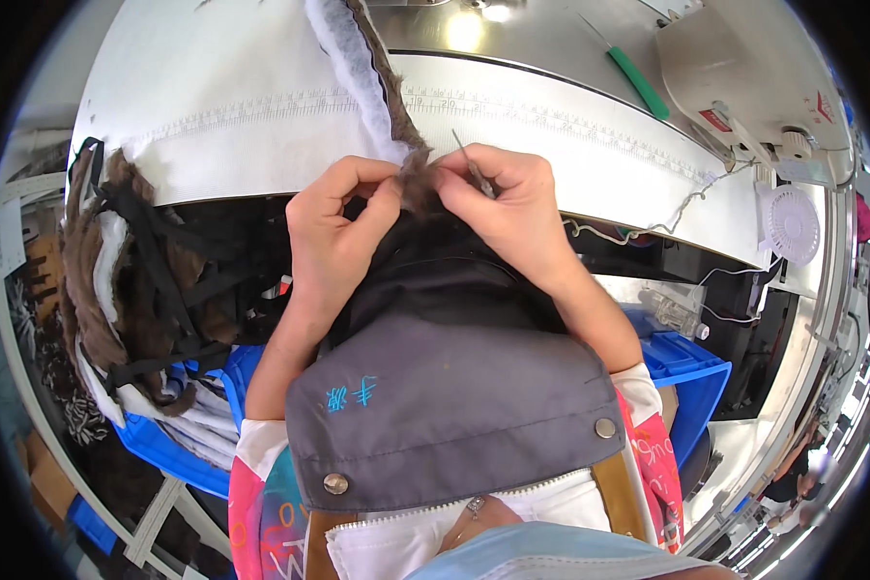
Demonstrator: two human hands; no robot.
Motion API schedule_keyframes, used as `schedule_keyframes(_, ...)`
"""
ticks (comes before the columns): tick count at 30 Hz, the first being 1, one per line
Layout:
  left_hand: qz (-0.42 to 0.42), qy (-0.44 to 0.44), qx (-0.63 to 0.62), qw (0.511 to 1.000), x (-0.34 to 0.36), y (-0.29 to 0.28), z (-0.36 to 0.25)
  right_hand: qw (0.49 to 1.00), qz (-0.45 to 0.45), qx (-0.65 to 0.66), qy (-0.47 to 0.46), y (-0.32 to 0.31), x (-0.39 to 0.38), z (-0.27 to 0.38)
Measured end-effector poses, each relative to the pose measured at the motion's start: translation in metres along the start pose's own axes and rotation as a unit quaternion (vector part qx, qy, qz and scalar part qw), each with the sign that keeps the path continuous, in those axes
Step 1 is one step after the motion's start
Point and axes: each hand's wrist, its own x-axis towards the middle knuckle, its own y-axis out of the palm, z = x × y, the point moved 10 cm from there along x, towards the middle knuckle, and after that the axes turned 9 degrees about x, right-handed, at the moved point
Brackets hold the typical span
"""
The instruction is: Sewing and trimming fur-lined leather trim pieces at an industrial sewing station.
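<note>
A long strip of brown fur (396, 101) with a white fluffy backing (350, 77) runs down the white table to its near edge. My left hand (343, 208) is closed in a pinch on the strip's lower end. My right hand (503, 203) pinches the same furry end from the other side, thumb against forefinger. A thin pointed metal tool (472, 166) is also held in my right hand, its tip sticking up past the fingers; its exact kind is not clear. Fur and fingertips hide the spot where both hands meet.
A ruler scale (261, 108) runs along the white table. A green-handled awl (638, 82) lies beside the sewing machine (744, 77). At right are a small white fan (793, 224), cords and a blue bin (686, 372). Brown fur pieces (97, 271) overhang a blue crate (155, 449) at left.
</note>
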Motion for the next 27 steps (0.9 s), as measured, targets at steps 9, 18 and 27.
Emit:
schedule_keyframes(9, 0.020, 0.004, -0.007, 1.000, -0.001, 0.000, 0.000, 1.000, 0.017, 0.015, 0.010, 0.002, -0.003, 0.004)
schedule_keyframes(18, -0.038, -0.070, -0.171, 0.982, -0.013, -0.010, 0.023, 0.983, 0.015, -0.141, -0.120, 0.003, -0.015, 0.038)
schedule_keyframes(27, -0.011, -0.075, -0.252, 0.965, -0.023, -0.002, 0.027, 0.853, 0.016, -0.392, -0.344, 0.024, -0.027, 0.069)
